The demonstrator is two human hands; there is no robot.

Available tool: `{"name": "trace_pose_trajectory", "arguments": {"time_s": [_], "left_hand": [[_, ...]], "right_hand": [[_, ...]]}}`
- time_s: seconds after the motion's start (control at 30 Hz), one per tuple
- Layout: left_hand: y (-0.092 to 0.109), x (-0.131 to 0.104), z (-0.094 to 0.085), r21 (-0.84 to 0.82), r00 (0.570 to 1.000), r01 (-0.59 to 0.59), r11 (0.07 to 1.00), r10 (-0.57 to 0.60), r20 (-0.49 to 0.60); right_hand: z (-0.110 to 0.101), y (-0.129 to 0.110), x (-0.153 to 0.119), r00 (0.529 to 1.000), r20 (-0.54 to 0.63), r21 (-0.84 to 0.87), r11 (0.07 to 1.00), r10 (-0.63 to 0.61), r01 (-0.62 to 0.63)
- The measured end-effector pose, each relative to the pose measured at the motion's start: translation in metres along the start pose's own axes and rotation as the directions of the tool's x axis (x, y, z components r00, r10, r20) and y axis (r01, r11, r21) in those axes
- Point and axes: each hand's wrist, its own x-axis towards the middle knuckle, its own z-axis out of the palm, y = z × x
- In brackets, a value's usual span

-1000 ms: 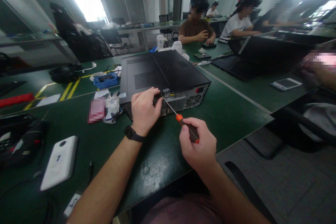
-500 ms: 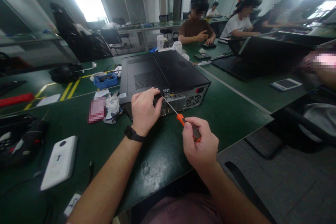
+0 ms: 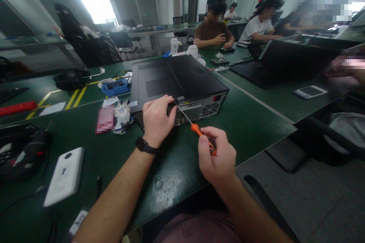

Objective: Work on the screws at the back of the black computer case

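A black desktop computer case (image 3: 158,74) lies flat on the green table, its metal rear panel facing me. My left hand (image 3: 158,117) is closed over the case's rear top edge, with the thumb against the rear side. My right hand (image 3: 218,155) is wrapped round the orange-and-dark handle of a screwdriver (image 3: 195,127). The screwdriver's thin shaft slants up and left to the rear panel, its tip beside my left thumb and fingertips. A screw at the tip is too small to make out. The fan grille (image 3: 210,109) shows right of the tip.
Left of the case are white work gloves (image 3: 122,117), a blue parts tray (image 3: 115,88) and a white power bank (image 3: 65,176). A phone (image 3: 310,91) lies at right. An open laptop (image 3: 293,59) stands farther back. A person (image 3: 213,32) sits across the table.
My right hand's grip on the screwdriver has shifted slightly, and the handle has turned a little. My left hand and the computer case look still.
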Motion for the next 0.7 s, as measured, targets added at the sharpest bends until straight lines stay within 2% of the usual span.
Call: {"name": "trace_pose_trajectory", "arguments": {"time_s": [0.13, 0.23, 0.47, 0.7], "left_hand": [[0.0007, 0.0003, -0.0007, -0.008, 1.0, -0.015, 1.0, 0.014, -0.016], [0.0016, 0.0006, -0.0013, 0.015, 1.0, 0.007, 1.0, -0.007, 0.011], [0.0008, 0.0006, -0.0006, 0.017, 1.0, -0.012, 1.0, 0.012, -0.009], [-0.0023, 0.0002, 0.0005, 0.038, 1.0, -0.016, 0.999, 0.016, 0.007]], "right_hand": [[0.001, -0.0001, -0.0021, 0.999, -0.007, -0.008, 0.999, -0.033, 0.033], [0.002, 0.001, -0.003, 0.999, -0.014, -0.043, 0.998, -0.051, 0.05], [0.0, -0.0017, -0.0022, 0.999, 0.028, 0.01, 1.0, 0.018, -0.018], [0.0026, -0.0004, -0.003, 0.999, -0.028, -0.034, 0.998, -0.045, 0.044]]}}
